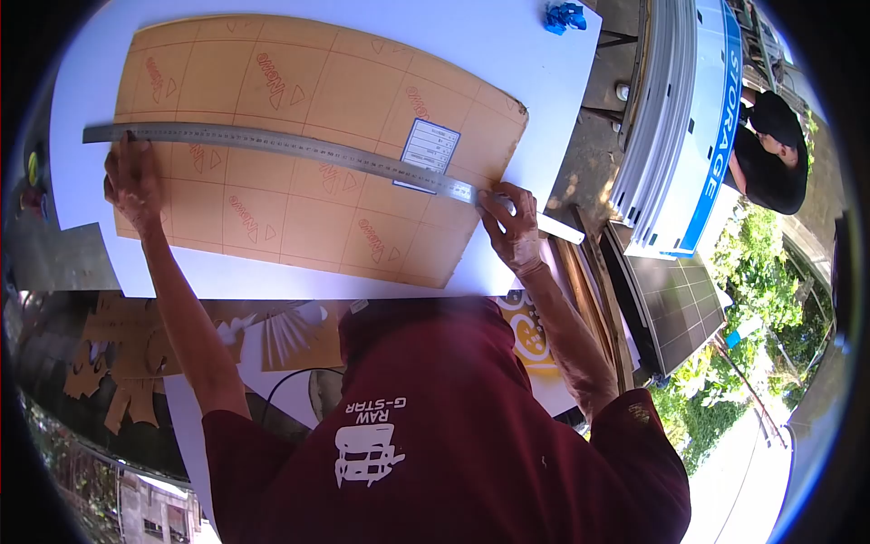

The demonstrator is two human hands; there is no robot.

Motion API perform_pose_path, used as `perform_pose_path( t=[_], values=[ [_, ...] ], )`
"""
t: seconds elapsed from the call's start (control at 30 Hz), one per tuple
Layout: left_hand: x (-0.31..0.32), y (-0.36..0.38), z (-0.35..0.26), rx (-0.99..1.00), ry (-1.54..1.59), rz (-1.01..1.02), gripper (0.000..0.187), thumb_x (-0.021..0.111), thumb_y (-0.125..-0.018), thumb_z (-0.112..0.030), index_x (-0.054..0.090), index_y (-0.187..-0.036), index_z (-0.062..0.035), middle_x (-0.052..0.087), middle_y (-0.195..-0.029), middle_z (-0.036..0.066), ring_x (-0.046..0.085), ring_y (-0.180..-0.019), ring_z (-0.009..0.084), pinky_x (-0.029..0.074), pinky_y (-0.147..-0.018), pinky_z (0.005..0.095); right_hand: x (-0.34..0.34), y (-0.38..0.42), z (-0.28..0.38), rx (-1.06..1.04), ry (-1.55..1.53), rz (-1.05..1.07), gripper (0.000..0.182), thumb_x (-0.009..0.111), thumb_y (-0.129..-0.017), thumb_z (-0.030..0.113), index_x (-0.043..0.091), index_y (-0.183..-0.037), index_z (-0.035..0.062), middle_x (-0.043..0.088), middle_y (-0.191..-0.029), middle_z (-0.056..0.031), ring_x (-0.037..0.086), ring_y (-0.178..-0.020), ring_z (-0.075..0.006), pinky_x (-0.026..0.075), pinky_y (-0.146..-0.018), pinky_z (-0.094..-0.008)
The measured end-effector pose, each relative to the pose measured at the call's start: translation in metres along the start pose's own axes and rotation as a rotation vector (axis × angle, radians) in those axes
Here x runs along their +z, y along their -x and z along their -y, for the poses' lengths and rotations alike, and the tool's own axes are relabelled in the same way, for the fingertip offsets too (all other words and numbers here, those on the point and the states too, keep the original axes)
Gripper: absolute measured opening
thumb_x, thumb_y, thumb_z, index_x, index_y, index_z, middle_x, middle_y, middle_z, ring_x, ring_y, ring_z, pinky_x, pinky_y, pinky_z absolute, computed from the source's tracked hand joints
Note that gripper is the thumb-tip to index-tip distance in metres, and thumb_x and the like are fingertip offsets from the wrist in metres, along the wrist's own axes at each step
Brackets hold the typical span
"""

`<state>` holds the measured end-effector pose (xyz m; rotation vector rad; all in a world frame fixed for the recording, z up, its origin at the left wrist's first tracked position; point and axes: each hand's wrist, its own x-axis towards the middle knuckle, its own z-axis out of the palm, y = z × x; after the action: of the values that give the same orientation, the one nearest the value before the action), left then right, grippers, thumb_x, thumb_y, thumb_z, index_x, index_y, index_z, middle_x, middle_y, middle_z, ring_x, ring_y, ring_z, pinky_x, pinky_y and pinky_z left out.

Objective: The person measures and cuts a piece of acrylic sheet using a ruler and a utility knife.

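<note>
A long metal ruler lies across a sheet covered in brown protective paper with red printed lines and lettering. My left hand is at the sheet's left edge, its bent fingers closed at the ruler's lower edge. Near the other end, my right hand has its fingers curled on the ruler, just past the sheet's right edge. The ruler's far end sticks out beyond that hand. A white printed label on the sheet is partly covered by the ruler.
The sheet rests on a white tabletop, where crumpled blue material lies at the far edge. To the right stand stacked panels with a STORAGE sign and a dark gridded panel. Another person is beyond them. Cut cardboard pieces lie below left.
</note>
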<state>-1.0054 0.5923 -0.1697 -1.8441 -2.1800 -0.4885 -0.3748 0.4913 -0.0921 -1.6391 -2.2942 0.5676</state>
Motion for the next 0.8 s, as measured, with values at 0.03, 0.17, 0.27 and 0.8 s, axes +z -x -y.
perform_pose_path(
  t=[0.03, 0.17, 0.27, 0.8],
  values=[
    [0.001, 0.001, 0.003, 0.045, -0.051, 0.001, 0.046, 0.069, -0.096, -0.043, 0.067, -0.137, -0.0228, 0.064, -0.132, 0.014, 0.06, -0.122, 0.0299, 0.041, -0.106, 0.0478, 0.001, 0.001, -0.003, -0.01, -0.004, -0.001, 0.039, 0.082, -0.078, 0.007, 0.074, -0.116, 0.013, 0.062, -0.12, -0.011, 0.06, -0.105, -0.0287, 0.047, -0.089, -0.0424],
    [0.012, 0.013, 0.017, 0.041, -0.032, 0.01, 0.047, 0.071, -0.094, -0.043, 0.067, -0.137, -0.0231, 0.064, -0.132, 0.013, 0.06, -0.122, 0.0288, 0.039, -0.107, 0.0466, -0.002, 0.013, -0.007, 0.024, -0.015, -0.026, 0.037, 0.082, -0.08, 0.007, 0.073, -0.115, 0.0135, 0.062, -0.118, -0.01, 0.061, -0.104, -0.0278, 0.047, -0.087, -0.0422],
    [-0.007, 0.018, -0.037, -0.062, 0.068, -0.016, 0.048, 0.072, -0.093, -0.043, 0.068, -0.136, -0.0231, 0.064, -0.132, 0.013, 0.059, -0.122, 0.0289, 0.036, -0.111, 0.046, -0.007, 0.03, -0.016, 0.043, -0.008, -0.033, 0.036, 0.082, -0.08, 0.008, 0.074, -0.114, 0.0152, 0.062, -0.118, -0.0095, 0.061, -0.103, -0.0277, 0.047, -0.086, -0.0426],
    [0.001, 0.065, -0.042, 0.156, 0.238, 0.106, 0.042, 0.062, -0.099, -0.047, 0.066, -0.138, -0.0311, 0.057, -0.149, -0.001, 0.055, -0.131, 0.0284, 0.039, -0.115, 0.0449, -0.047, 0.089, -0.082, -0.017, -0.055, 0.02, 0.036, 0.084, -0.079, 0.019, 0.074, -0.114, 0.0123, 0.063, -0.115, -0.0099, 0.06, -0.106, -0.0284, 0.046, -0.087, -0.0432]
  ],
)
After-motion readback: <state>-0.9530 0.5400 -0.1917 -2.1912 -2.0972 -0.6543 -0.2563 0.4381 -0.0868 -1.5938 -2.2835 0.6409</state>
